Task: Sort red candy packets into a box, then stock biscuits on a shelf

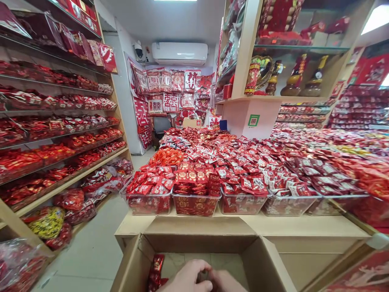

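Note:
Both hands are low in the picture, over the inside of a cardboard box [200,228] whose flaps stand apart. My left hand [191,278] is closed, its thumb and fingers curled toward the other hand; whatever lies between them is too dark to make out. Close against its fingertips is my right hand [226,280], blurred, with its fingers mostly hidden. Red shiny packets [156,269] lie inside the box along its left wall, beside my left hand. A pale tiled surface shows between the box walls.
Past the box, a wooden counter [313,227] bears clear plastic bins [148,206] heaped with red packets. Shelves [60,140] of red packets line the left wall, with bagged goods [73,202] beneath. A glass-shelved cabinet [296,50] overhangs the counter at right. Tiled floor [94,243] runs along the left.

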A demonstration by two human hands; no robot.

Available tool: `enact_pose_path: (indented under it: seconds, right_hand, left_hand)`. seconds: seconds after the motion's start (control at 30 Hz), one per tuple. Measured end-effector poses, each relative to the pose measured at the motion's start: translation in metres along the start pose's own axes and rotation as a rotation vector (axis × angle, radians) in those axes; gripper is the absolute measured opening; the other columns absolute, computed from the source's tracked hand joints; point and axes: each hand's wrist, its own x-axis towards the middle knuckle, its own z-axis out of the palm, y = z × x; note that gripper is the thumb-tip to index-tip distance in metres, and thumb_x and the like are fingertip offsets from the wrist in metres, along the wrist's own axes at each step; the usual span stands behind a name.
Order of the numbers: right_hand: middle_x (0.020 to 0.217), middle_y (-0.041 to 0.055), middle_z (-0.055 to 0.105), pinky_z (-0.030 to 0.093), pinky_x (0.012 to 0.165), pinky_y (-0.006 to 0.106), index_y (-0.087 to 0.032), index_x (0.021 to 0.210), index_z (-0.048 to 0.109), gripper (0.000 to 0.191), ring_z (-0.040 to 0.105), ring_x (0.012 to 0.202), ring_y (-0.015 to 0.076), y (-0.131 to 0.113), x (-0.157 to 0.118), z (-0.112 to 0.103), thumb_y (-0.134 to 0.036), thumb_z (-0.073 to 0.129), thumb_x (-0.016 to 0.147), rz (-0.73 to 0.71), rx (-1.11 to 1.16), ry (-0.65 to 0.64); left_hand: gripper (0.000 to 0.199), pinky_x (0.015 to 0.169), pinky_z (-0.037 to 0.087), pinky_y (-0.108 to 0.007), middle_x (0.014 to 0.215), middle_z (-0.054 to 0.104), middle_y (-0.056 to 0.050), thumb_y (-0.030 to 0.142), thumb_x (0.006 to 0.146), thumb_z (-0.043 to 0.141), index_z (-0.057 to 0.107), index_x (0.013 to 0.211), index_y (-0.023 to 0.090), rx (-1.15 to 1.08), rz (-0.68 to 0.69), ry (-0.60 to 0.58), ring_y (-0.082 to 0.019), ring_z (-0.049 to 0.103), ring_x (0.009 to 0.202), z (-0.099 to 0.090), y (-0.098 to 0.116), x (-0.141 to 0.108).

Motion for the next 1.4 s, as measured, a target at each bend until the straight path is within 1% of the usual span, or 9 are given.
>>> enact_pose_path:
  seconds: [0.17, 0.23, 0.4, 0.6, 0.83, 1.07, 1.17, 1.27, 1.4]
  right_hand:
    - [0.055, -0.0026, 0.054, 0.037, 0.048, 0.021, -0.017, 0.066, 0.047, 0.014, 0.049, 0.051, 0.0109, -0.013, -0.006, -0.007, -0.024, 0.060, 0.063, -0.027, 0.316, 0.055]
    - [0.059, -0.0004, 0.057, 0.038, 0.051, 0.023, -0.017, 0.066, 0.048, 0.018, 0.051, 0.053, 0.0116, -0.025, -0.011, -0.012, -0.030, 0.061, 0.066, -0.051, 0.353, 0.085]
    - [0.060, -0.0004, 0.056, 0.037, 0.053, 0.023, -0.015, 0.072, 0.056, 0.028, 0.047, 0.053, 0.0101, -0.047, -0.020, -0.025, -0.043, 0.058, 0.069, -0.057, 0.435, 0.219]
    - [0.054, -0.0025, 0.052, 0.033, 0.052, 0.023, -0.015, 0.063, 0.055, 0.027, 0.042, 0.052, 0.0084, -0.047, -0.019, -0.028, -0.041, 0.058, 0.071, -0.095, 0.444, 0.376]
    - [0.057, -0.0030, 0.051, 0.038, 0.047, 0.022, -0.016, 0.065, 0.052, 0.026, 0.043, 0.050, 0.0085, -0.051, -0.022, -0.028, -0.041, 0.057, 0.071, -0.077, 0.547, 0.346]
    - [0.060, 0.0005, 0.056, 0.041, 0.044, 0.023, -0.017, 0.066, 0.057, 0.021, 0.048, 0.049, 0.0109, -0.045, -0.026, -0.024, -0.037, 0.056, 0.073, -0.157, 0.327, 0.492]
    - [0.077, 0.0041, 0.064, 0.048, 0.060, 0.028, -0.021, 0.078, 0.063, 0.010, 0.058, 0.067, 0.0164, -0.044, -0.029, -0.025, -0.028, 0.057, 0.074, -0.329, 0.065, 0.606]
    - [0.088, 0.0050, 0.065, 0.048, 0.074, 0.033, -0.025, 0.086, 0.065, 0.016, 0.058, 0.082, 0.0191, -0.047, -0.033, -0.027, -0.021, 0.058, 0.073, -0.515, -0.117, 0.609]
    - [0.100, 0.0077, 0.060, 0.046, 0.081, 0.036, -0.023, 0.094, 0.062, 0.022, 0.054, 0.095, 0.0212, -0.055, -0.033, -0.026, -0.026, 0.059, 0.072, -0.471, 0.021, 0.593]
  left_hand:
    - [0.021, 0.055, 0.042, -0.024, 0.068, 0.064, -0.004, 0.025, 0.070, 0.049, 0.061, 0.081, 0.013, -0.215, -0.115, 0.161, -0.015, 0.056, 0.061, -0.008, 0.012, 0.004]
    - [0.024, 0.050, 0.040, -0.023, 0.062, 0.062, -0.004, 0.033, 0.069, 0.053, 0.062, 0.074, 0.011, -0.261, -0.106, 0.156, -0.014, 0.054, 0.055, -0.012, 0.015, 0.005]
    - [0.029, 0.052, 0.043, -0.022, 0.065, 0.062, -0.003, 0.036, 0.066, 0.060, 0.063, 0.081, 0.011, -0.503, -0.059, 0.220, -0.011, 0.052, 0.054, -0.017, 0.026, 0.005]
    - [0.027, 0.045, 0.045, -0.019, 0.061, 0.060, -0.001, 0.038, 0.066, 0.061, 0.064, 0.073, 0.012, -0.700, -0.137, 0.331, -0.009, 0.052, 0.051, -0.007, 0.038, 0.008]
    - [0.024, 0.043, 0.046, -0.020, 0.057, 0.061, 0.000, 0.037, 0.065, 0.063, 0.065, 0.069, 0.013, -0.772, -0.111, 0.417, -0.010, 0.053, 0.050, -0.001, 0.044, 0.004]
    - [0.026, 0.048, 0.048, -0.021, 0.067, 0.062, -0.003, 0.038, 0.069, 0.060, 0.060, 0.075, 0.012, -0.860, -0.126, 0.354, -0.012, 0.057, 0.059, 0.000, 0.047, 0.001]
    - [0.031, 0.053, 0.050, -0.023, 0.078, 0.062, -0.004, 0.039, 0.072, 0.057, 0.053, 0.092, 0.015, -0.949, -0.163, 0.283, -0.014, 0.060, 0.067, -0.002, 0.052, -0.002]
    - [0.035, 0.059, 0.050, -0.024, 0.077, 0.060, -0.001, 0.036, 0.072, 0.058, 0.046, 0.100, 0.018, -1.085, -0.201, 0.209, -0.011, 0.060, 0.065, -0.004, 0.057, -0.005]
    - [0.040, 0.067, 0.049, -0.025, 0.093, 0.059, -0.004, 0.024, 0.070, 0.062, 0.044, 0.105, 0.018, -1.177, -0.088, 0.265, -0.011, 0.059, 0.075, -0.008, 0.062, -0.006]
